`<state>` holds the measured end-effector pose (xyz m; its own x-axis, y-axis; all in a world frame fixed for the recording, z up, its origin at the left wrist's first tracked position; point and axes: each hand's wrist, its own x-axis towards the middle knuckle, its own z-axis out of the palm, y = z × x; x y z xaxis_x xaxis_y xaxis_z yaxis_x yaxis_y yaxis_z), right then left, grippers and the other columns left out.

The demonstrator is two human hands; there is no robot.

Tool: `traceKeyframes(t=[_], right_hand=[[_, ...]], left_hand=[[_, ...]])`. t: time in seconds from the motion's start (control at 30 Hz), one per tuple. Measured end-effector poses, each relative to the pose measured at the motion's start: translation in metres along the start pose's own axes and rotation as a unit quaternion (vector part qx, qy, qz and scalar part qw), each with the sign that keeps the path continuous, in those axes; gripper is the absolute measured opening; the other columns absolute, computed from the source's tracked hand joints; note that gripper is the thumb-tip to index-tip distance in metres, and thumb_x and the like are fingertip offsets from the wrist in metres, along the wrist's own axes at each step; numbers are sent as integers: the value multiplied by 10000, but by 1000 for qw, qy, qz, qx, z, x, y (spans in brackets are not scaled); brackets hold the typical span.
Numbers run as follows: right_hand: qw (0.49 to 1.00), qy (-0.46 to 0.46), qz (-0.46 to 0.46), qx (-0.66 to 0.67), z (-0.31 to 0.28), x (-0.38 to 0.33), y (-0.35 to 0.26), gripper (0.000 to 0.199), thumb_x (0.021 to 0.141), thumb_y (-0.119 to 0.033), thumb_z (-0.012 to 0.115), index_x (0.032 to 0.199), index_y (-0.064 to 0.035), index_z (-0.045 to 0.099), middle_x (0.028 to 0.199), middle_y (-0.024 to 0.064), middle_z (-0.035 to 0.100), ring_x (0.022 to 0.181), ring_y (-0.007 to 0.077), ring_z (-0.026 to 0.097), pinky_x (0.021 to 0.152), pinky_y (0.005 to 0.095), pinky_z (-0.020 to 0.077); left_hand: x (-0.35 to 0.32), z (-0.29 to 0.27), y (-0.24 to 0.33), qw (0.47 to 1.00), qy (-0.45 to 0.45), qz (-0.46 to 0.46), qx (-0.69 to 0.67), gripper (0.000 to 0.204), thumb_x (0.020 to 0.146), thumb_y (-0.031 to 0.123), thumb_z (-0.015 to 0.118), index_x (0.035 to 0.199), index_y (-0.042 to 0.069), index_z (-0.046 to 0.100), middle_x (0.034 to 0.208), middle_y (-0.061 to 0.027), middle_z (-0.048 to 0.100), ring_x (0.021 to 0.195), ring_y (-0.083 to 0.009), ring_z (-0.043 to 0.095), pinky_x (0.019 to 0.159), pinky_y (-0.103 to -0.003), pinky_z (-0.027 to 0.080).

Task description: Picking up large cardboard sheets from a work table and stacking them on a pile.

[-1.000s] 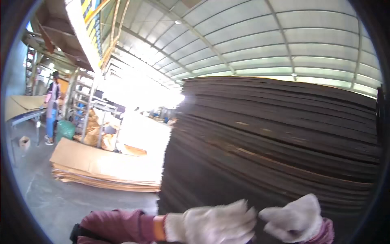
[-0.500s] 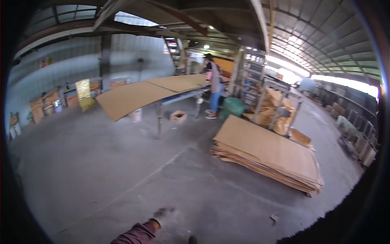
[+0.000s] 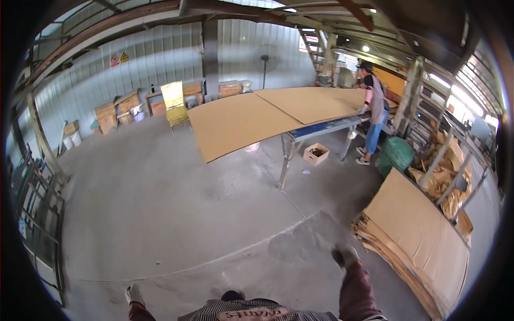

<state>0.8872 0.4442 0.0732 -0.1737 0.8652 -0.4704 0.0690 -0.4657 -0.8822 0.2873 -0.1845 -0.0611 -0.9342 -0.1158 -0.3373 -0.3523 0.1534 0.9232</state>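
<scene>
Head view: the person walks across a bare concrete floor (image 3: 160, 214) in a metal-walled workshop, both arms swinging low at the bottom edge. The left hand (image 3: 134, 293), in a pale glove, hangs free and holds nothing. The right hand (image 3: 345, 257), gloved and darker with grime, is out ahead of a maroon sleeve, also with nothing in it; whether its fingers are curled or loose I cannot tell, as the hand is small and blurred. Nearest to the right hand lies a stack of cardboard sheets (image 3: 417, 235) on the floor, just beside it to the right (edges ragged, top sheet flat). Well apart, a long counter (image 3: 316, 131) carries large sheets of cardboard (image 3: 241, 120) overhanging its end, and another person (image 3: 375, 109) stands at its far side. To handle such wide sheets well, I judge both hands should grip opposite edges.
</scene>
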Motion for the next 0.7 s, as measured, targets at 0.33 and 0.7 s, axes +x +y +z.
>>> traceKeyframes(t=[0.33,0.7], right_hand=[[912,-282,50,293,306,303,-168,281,898,-232,605,1023,19,582,901,145,627,755,286,616,685,423,551],[894,-269,123,336,498,601,-263,489,953,-481,453,1017,-5,549,954,165,601,844,326,590,789,462,520]], left_hand=[[121,365,42,971,-18,-149,-184,167,853,246,558,740,156,475,577,31,418,423,-113,362,374,-295,274],[112,891,202,902,-216,-259,-270,336,817,429,701,787,158,505,606,1,445,455,-149,434,388,-336,406]])
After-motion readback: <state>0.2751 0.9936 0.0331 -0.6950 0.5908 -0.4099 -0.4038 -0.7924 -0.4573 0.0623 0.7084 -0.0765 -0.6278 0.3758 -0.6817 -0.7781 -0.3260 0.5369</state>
